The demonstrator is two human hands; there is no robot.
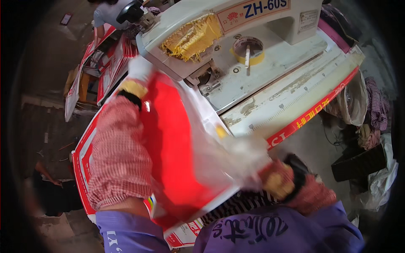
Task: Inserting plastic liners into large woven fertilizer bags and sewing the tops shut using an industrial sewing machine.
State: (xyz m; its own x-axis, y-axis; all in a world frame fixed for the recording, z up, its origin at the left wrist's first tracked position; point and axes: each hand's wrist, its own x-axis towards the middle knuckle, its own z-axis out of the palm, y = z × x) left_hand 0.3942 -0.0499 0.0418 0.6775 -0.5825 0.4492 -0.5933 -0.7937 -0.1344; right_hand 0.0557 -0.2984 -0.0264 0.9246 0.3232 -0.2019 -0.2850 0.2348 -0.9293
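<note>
A red and white plastic sack, smeared by motion, spreads between my two arms in front of an industrial sewing machine. My left hand, in a white glove, is at the sack's far left edge beside the machine head; blur hides its fingers. My right hand, also gloved in white, is over the sack's right side, next to the machine bed's front corner. It is smeared too, so its grip does not show. The needle and presser area sits just beyond the sack.
On the machine bed lies a roll of tape with a white stick in it. A yellow woven cloth covers part of the head. Stacked sacks stand at far left near another person. Plastic bags hang at right.
</note>
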